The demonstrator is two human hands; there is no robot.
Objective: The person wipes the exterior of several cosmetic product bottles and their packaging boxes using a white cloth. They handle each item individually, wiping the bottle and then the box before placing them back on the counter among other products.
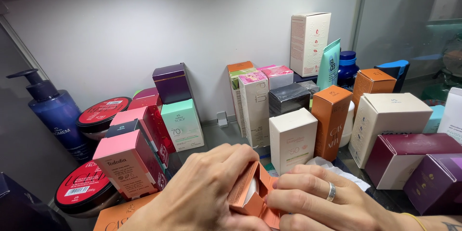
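My left hand [202,190] and my right hand [322,202] both grip a small orange carton [252,197] at the bottom centre. Its top flap stands open and something white shows inside. The left fingers curl over the carton's top left side. My right hand, with a silver ring on one finger, pinches the lower right edge. A folded white paper [344,173] lies just behind my right hand.
The glass shelf [219,134] is crowded with cosmetic cartons: pink boxes [127,161] at left, a mint box [183,125], a purple box [172,83], cream and orange boxes [332,120] behind. A blue pump bottle [55,113] and red-lidded jars [82,185] stand far left, maroon boxes [409,156] at right.
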